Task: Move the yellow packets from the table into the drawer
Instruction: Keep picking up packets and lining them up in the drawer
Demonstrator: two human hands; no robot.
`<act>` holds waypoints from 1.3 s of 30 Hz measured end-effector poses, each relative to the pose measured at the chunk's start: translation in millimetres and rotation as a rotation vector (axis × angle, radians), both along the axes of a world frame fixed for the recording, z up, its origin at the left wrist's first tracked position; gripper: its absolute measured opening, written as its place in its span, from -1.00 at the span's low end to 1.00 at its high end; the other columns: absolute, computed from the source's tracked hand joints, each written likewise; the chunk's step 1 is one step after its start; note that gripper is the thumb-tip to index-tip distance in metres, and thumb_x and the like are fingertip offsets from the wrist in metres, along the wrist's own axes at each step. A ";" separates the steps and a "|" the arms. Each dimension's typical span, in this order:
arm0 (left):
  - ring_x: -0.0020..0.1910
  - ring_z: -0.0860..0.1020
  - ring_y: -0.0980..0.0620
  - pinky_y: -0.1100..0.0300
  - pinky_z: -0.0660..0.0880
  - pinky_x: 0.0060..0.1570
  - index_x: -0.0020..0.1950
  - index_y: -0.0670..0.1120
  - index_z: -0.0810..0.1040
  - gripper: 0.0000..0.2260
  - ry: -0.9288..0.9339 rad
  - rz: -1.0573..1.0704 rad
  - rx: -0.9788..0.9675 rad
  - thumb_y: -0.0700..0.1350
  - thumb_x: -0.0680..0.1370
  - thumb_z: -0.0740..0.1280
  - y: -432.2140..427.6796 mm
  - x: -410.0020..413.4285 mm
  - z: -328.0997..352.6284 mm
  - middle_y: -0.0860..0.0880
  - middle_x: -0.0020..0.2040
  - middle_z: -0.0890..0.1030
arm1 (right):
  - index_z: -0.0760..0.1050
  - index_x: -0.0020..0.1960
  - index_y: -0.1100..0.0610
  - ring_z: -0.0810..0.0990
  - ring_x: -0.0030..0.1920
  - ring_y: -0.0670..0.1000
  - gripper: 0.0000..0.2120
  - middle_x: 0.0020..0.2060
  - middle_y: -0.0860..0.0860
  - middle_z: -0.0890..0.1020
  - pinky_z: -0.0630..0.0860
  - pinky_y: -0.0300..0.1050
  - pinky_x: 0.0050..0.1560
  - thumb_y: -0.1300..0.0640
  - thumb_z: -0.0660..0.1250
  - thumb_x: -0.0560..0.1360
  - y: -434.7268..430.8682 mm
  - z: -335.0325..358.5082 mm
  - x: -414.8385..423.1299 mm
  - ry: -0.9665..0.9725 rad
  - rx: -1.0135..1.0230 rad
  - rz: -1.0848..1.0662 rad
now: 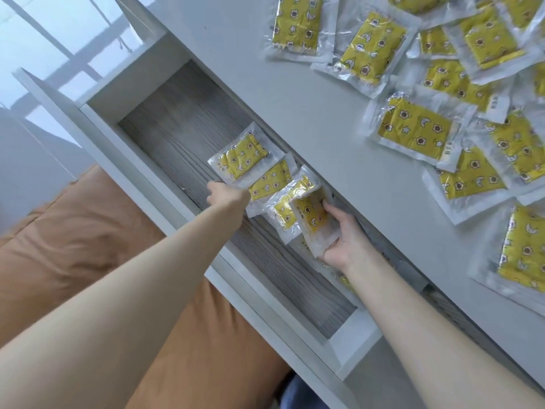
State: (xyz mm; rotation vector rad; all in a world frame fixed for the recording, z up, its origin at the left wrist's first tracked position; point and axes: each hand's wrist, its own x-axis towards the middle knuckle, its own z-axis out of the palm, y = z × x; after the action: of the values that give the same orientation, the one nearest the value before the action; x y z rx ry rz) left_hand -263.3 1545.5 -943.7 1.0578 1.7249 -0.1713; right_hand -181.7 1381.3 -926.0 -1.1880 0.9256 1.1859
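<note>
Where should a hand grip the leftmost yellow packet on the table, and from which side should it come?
Pinch the clear border along the left edge of the packet, coming from the left. It lies flat; that border rests on bare table, while another packet crowds its right side.

The drawer (177,113) runs from ten o'clock to five beside the table (265,98). Overlapping packets (241,156) lie mid-drawer; a heap of packets (415,128) covers the table at two o'clock.

Left hand (228,194), right hand (343,240); one drawer (177,113) with at least four yellow packets (240,156); roughly twelve on one table (295,113).
</note>
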 end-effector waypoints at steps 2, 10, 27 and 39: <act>0.01 0.50 -0.03 -0.02 0.56 0.12 0.44 -0.19 0.19 -0.46 -0.049 0.041 -0.022 -0.29 0.52 0.32 -5.6 -1.5 -3.8 -0.17 0.22 0.44 | 0.51 0.28 0.16 0.63 -0.04 0.12 -0.62 0.07 0.13 0.65 0.61 -0.05 -0.24 0.06 0.37 0.50 -0.4 -2.5 -0.5 -0.025 0.009 0.010; -0.11 0.57 -0.03 0.10 0.60 -0.03 0.23 -0.22 0.44 -0.71 -0.163 0.105 -0.054 -0.33 0.52 0.33 -14.3 -2.2 -4.2 -0.15 0.13 0.51 | 0.52 0.20 0.14 0.69 -0.04 0.17 -0.34 0.03 0.13 0.68 0.62 0.15 -0.05 -0.05 0.60 0.17 -5.1 -18.5 -13.2 -0.212 -0.207 -0.003; -0.36 0.35 0.13 0.20 0.48 -0.24 0.44 -0.09 0.31 -0.56 -0.143 -0.187 -0.067 -0.29 0.57 0.23 -85.3 -11.8 14.6 0.02 -0.09 0.44 | 0.43 -0.23 0.08 0.45 -0.09 0.07 -0.76 -0.08 0.04 0.49 0.40 -0.18 -0.01 0.19 0.17 0.60 -57.5 3.7 -23.0 -0.613 -0.673 0.147; 0.46 0.09 -0.13 -0.01 0.28 0.32 0.51 0.11 0.19 -0.40 -0.091 -0.966 0.399 -0.06 0.53 0.34 -84.6 -8.7 15.4 -0.07 0.50 0.12 | -0.04 0.57 0.04 -0.23 0.55 0.14 -0.26 0.56 0.07 -0.20 -0.08 0.07 0.54 0.20 0.31 0.54 -62.0 1.2 -70.4 -1.174 -0.606 1.356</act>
State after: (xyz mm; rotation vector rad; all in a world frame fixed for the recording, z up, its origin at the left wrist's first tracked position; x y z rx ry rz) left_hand -272.0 1460.9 -928.3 2.1019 1.0554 -0.3810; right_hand -252.0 1319.3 -924.9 -2.7352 -0.6515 0.8004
